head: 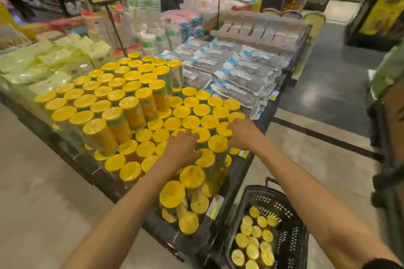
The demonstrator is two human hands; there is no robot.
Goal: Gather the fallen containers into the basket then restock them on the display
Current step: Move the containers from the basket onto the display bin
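Several yellow-lidded cylindrical containers (140, 107) stand packed upright on the dark display table (244, 172), a taller stack at the left. My left hand (182, 148) lies with its fingers spread over the lids near the table's front corner. My right hand (243, 134) reaches over the lids just to the right, fingers extended onto a container (218, 143). Neither hand visibly grips anything. A black plastic basket (290, 244) stands on the floor at the lower right with several yellow-lidded containers (254, 242) upright inside.
Grey packaged goods (236, 72) fill the table behind the containers, pale yellow packs (43, 61) lie at the left, and stacked cups (150, 39) stand at the back. Price tags hang on the table edge. An open aisle floor runs to the right; a dark cart (389, 159) is at the far right.
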